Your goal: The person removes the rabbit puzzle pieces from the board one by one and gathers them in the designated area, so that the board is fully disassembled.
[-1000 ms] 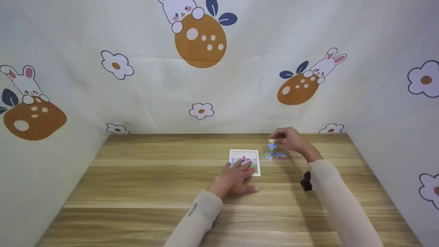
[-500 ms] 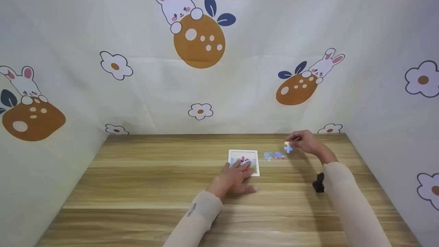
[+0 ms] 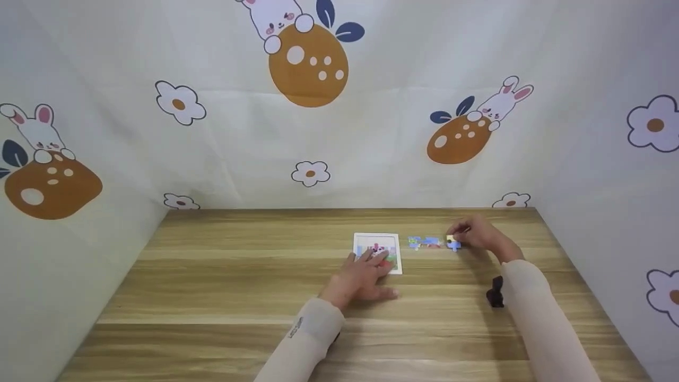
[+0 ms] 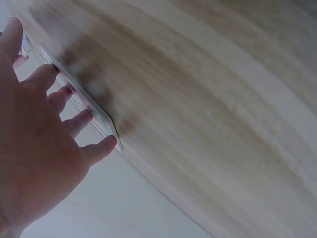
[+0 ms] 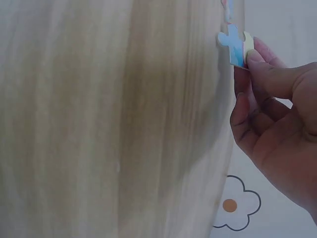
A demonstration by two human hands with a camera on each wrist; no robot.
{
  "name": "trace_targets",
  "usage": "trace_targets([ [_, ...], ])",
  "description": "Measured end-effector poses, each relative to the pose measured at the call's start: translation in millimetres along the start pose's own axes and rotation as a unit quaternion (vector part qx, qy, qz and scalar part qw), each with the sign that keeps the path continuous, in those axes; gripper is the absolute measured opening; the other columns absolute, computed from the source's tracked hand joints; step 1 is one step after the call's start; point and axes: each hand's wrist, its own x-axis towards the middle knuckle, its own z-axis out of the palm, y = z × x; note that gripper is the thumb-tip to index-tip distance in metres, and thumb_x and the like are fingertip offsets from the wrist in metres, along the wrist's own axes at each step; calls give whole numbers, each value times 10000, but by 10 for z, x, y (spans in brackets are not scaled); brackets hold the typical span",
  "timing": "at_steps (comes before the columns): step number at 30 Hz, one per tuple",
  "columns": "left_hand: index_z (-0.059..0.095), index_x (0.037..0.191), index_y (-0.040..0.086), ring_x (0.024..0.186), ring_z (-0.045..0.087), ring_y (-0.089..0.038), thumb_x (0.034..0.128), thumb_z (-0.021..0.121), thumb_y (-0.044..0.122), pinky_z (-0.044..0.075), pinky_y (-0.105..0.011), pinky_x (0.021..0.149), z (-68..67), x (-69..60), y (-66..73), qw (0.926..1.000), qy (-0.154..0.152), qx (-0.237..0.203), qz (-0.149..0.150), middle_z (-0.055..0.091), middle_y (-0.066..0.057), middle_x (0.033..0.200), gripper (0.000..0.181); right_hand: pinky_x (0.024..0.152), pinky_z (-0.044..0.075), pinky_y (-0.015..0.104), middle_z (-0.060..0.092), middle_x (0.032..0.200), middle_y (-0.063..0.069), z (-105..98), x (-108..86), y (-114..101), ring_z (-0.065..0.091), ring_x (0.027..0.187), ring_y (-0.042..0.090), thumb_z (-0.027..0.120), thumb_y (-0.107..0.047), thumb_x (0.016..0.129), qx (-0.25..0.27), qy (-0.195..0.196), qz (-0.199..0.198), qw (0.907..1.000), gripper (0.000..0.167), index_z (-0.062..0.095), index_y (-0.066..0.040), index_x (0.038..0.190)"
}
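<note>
My left hand (image 3: pixel 359 277) rests with spread, fairly straight fingers on a white-framed jigsaw puzzle (image 3: pixel 399 253), covering part of its colourful picture. In the left wrist view the fingertips touch the puzzle board (image 4: pixel 106 121) along its edge. My right hand (image 3: pixel 480 235) pinches a blue and yellow jigsaw piece (image 3: pixel 453 244) between thumb and fingers, low over the table. The same piece (image 5: pixel 235 47) shows in the right wrist view. Between the board and that piece lie loose jigsaw pieces (image 3: pixel 431 241), blue with bits of green and red.
The wood-grain table (image 3: pixel 223 286) meets a printed cloth backdrop (image 3: pixel 238 143) along its back edge and at the sides. A small black object (image 3: pixel 495 293) sits at the right wrist, by the sleeve (image 3: pixel 538 307).
My right hand has carried the jigsaw piece to the right, past the loose pieces, and lowered it towards the table. The left hand has stayed on the puzzle board.
</note>
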Motion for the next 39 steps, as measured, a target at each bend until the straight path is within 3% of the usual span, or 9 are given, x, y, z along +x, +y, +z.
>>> trace_targets([
  [11,289,1584,320,1587,96,-228,951,453,685,149,-549,1267,32,17,-2,9997,214,90,15,170,73,1695,750,851,512,320,721,1080,201,91,-17,53,622,954,223,699,-14,900,30,160,233,9996,200,724,40,1091],
  [18,348,1569,275,1577,150,-276,969,469,638,176,-580,1252,48,18,27,9991,407,-149,42,229,34,1683,711,847,494,347,711,1051,201,136,-44,77,621,946,245,706,-71,907,-174,380,137,9990,209,719,43,1081],
  [24,403,1545,240,1557,226,-291,1003,468,567,170,-626,1236,44,-41,68,9960,871,-205,34,270,-12,1671,636,926,520,446,718,1091,206,142,-48,24,647,992,274,703,-127,928,-144,424,305,9985,242,710,32,1111],
  [31,515,1458,234,1437,422,-318,1005,519,503,297,-643,1166,90,-156,143,9903,1330,-38,-403,459,-60,1556,527,840,538,332,706,1089,218,235,55,-236,656,980,254,650,-124,965,218,655,265,9973,274,682,64,1161],
  [39,472,1485,204,1398,448,-326,997,518,511,358,-624,1102,161,-260,270,9883,1349,-29,-709,460,-65,1531,578,860,554,368,691,1094,211,471,181,-712,652,1002,289,618,-81,977,538,686,-143,9961,263,669,67,1188],
])
